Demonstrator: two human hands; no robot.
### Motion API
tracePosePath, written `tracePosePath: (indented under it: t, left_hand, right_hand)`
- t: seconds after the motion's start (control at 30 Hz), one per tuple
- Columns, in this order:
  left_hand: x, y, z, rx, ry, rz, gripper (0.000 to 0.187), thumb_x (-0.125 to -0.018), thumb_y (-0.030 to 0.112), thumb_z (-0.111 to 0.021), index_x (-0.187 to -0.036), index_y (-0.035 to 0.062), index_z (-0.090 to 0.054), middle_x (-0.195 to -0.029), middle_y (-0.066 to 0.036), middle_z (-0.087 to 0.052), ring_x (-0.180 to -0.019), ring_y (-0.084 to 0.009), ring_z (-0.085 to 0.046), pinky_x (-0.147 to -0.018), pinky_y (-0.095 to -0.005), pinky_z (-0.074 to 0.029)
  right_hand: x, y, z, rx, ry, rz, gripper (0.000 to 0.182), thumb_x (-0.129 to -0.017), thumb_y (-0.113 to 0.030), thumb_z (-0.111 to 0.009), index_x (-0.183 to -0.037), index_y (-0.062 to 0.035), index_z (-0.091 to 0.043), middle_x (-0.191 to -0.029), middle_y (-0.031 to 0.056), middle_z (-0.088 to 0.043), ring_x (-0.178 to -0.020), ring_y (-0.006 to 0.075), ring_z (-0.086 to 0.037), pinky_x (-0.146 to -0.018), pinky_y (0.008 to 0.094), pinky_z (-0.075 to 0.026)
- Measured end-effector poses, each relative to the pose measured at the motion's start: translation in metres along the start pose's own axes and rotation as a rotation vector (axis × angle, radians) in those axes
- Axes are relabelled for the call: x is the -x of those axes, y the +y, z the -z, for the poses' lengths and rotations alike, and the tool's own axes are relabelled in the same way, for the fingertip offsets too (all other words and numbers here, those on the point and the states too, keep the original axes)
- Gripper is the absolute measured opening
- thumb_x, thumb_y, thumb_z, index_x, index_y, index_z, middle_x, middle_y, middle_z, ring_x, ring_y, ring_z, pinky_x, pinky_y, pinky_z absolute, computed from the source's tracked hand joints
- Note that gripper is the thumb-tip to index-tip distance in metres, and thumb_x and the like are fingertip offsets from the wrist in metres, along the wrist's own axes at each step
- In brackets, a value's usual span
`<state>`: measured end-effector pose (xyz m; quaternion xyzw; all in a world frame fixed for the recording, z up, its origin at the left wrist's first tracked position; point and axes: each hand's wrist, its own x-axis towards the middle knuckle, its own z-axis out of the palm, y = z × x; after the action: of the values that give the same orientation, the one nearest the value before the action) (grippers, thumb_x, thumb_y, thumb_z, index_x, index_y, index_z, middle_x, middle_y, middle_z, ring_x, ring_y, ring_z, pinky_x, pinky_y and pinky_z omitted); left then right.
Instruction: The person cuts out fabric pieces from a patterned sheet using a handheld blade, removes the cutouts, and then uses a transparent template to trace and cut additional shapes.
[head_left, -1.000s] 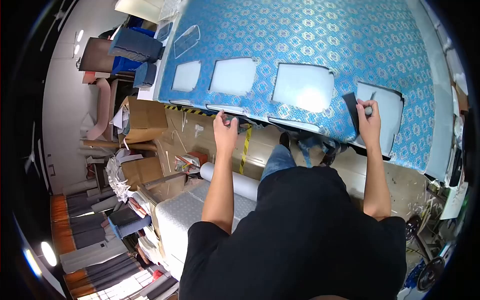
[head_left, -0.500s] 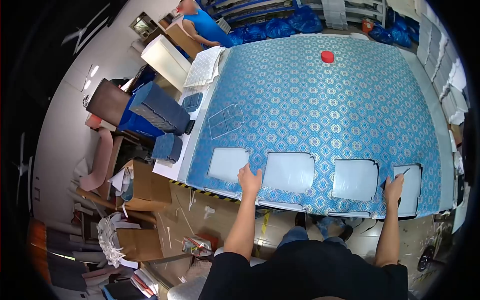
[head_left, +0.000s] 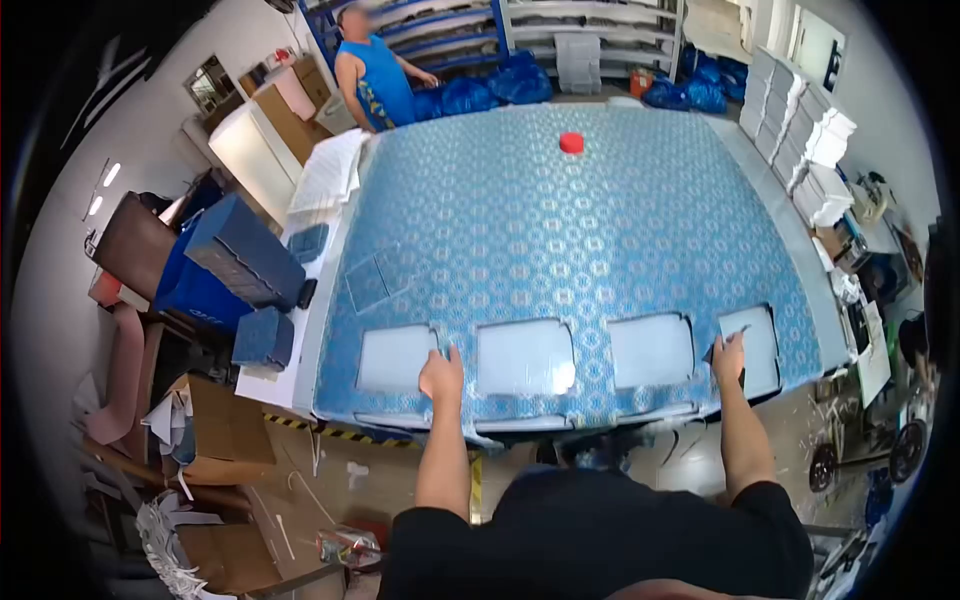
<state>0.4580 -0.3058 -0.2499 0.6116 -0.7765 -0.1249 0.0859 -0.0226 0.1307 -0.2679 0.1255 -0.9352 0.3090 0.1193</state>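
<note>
Blue patterned fabric (head_left: 480, 215) covers the large table, with several cut-out openings along its near side showing a pale surface. My left hand (head_left: 441, 374) rests at the right edge of the leftmost opening (head_left: 395, 360), thumb and forefinger apart, with nothing visible between them. Further right, my right hand (head_left: 729, 357) is closed round a thin dark tool (head_left: 744, 329) at the left side of the rightmost opening (head_left: 762, 350). The tool's exact kind is too small to tell. A clear template (head_left: 380, 283) with dark outlines lies on the fabric at the left.
A red round object (head_left: 571, 143) sits on the far fabric. Left of the table are blue stacked pieces (head_left: 245, 250) and a cardboard box (head_left: 225, 440). A person in blue (head_left: 375, 80) stands beyond the far left corner. White stacks (head_left: 800, 120) line the right.
The whole view has shifted, so the table appears further left and lower. My left thumb and forefinger are closer together. The person at the back now stands more upright in view.
</note>
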Motion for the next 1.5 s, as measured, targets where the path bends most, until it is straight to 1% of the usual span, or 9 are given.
tracePosePath:
  t: [0.1, 0.2, 0.4, 0.73, 0.87, 0.93, 1.0, 1.2, 1.5]
  left_hand:
    - [-0.030, 0.048, 0.018, 0.052, -0.084, 0.113, 0.057, -0.105, 0.051, -0.052, -0.117, -0.0032, -0.064, -0.101, -0.026, -0.075, -0.095, -0.0436, -0.073, -0.083, -0.0526, -0.058]
    - [-0.031, 0.042, 0.015, 0.087, -0.043, 0.049, 0.056, -0.106, 0.051, -0.052, -0.116, -0.0033, -0.064, -0.100, -0.027, -0.075, -0.096, -0.0453, -0.072, -0.084, -0.0541, -0.056]
    - [-0.029, 0.044, 0.018, 0.101, -0.094, 0.053, 0.057, -0.107, 0.052, -0.048, -0.116, -0.0031, -0.063, -0.104, -0.027, -0.075, -0.100, -0.0446, -0.072, -0.087, -0.0535, -0.056]
    - [-0.027, 0.041, 0.029, -0.011, -0.194, 0.007, 0.058, -0.109, 0.054, -0.044, -0.117, -0.0012, -0.061, -0.107, -0.027, -0.075, -0.103, -0.0440, -0.072, -0.088, -0.0537, -0.057]
    - [-0.029, 0.027, 0.017, -0.027, -0.112, -0.066, 0.059, -0.109, 0.053, -0.043, -0.115, -0.0024, -0.062, -0.103, -0.028, -0.075, -0.099, -0.0465, -0.072, -0.086, -0.0557, -0.057]
    - [-0.035, 0.021, 0.007, 0.009, -0.124, -0.074, 0.061, -0.108, 0.054, -0.043, -0.115, -0.0029, -0.064, -0.102, -0.030, -0.074, -0.098, -0.0489, -0.071, -0.086, -0.0584, -0.055]
    - [-0.030, 0.027, 0.019, -0.040, -0.125, -0.073, 0.062, -0.109, 0.054, -0.043, -0.117, -0.0040, -0.063, -0.106, -0.029, -0.074, -0.101, -0.0478, -0.070, -0.087, -0.0577, -0.054]
    - [-0.024, 0.022, 0.034, -0.091, -0.143, -0.140, 0.059, -0.110, 0.051, -0.042, -0.115, -0.0049, -0.063, -0.107, -0.028, -0.074, -0.100, -0.0469, -0.070, -0.085, -0.0562, -0.055]
    - [-0.023, 0.031, 0.058, -0.147, -0.198, -0.106, 0.057, -0.111, 0.050, -0.042, -0.113, -0.0025, -0.063, -0.103, -0.026, -0.072, -0.096, -0.0482, -0.068, -0.083, -0.0588, -0.052]
  right_hand:
    - [0.002, 0.012, -0.010, 0.043, -0.003, -0.044, 0.030, -0.098, -0.026, -0.069, -0.108, -0.0030, -0.053, -0.096, 0.0268, -0.068, -0.086, 0.0472, -0.067, -0.075, 0.0540, -0.051]
    - [0.003, 0.015, -0.010, 0.046, 0.065, 0.023, 0.030, -0.098, -0.025, -0.069, -0.109, -0.0036, -0.052, -0.096, 0.0272, -0.068, -0.087, 0.0476, -0.067, -0.076, 0.0536, -0.052]
    - [0.003, -0.008, 0.005, 0.108, -0.035, -0.085, 0.030, -0.099, -0.031, -0.066, -0.108, -0.0059, -0.053, -0.094, 0.0247, -0.071, -0.088, 0.0442, -0.070, -0.078, 0.0519, -0.054]
    - [-0.011, 0.016, -0.001, 0.134, -0.109, 0.023, 0.032, -0.103, -0.036, -0.062, -0.108, -0.0049, -0.053, -0.091, 0.0275, -0.070, -0.087, 0.0497, -0.068, -0.076, 0.0575, -0.052]
    - [-0.006, 0.016, -0.002, 0.115, -0.179, -0.032, 0.034, -0.103, -0.037, -0.058, -0.114, -0.0049, -0.055, -0.100, 0.0305, -0.072, -0.094, 0.0503, -0.070, -0.082, 0.0573, -0.054]
    - [0.005, -0.022, 0.024, 0.125, -0.241, -0.210, 0.037, -0.103, -0.040, -0.056, -0.114, -0.0042, -0.054, -0.102, 0.0315, -0.072, -0.097, 0.0504, -0.070, -0.085, 0.0590, -0.054]
    - [0.007, -0.009, 0.016, 0.122, -0.193, -0.131, 0.037, -0.102, -0.041, -0.058, -0.116, -0.0077, -0.053, -0.101, 0.0287, -0.072, -0.095, 0.0500, -0.070, -0.084, 0.0583, -0.054]
    - [0.020, -0.028, 0.031, 0.021, -0.154, -0.172, 0.035, -0.101, -0.040, -0.062, -0.113, -0.0087, -0.052, -0.092, 0.0281, -0.071, -0.087, 0.0515, -0.068, -0.075, 0.0595, -0.052]
    - [0.001, -0.023, 0.053, 0.087, -0.295, -0.241, 0.034, -0.101, -0.040, -0.064, -0.113, -0.0107, -0.053, -0.091, 0.0253, -0.072, -0.088, 0.0485, -0.070, -0.076, 0.0582, -0.053]
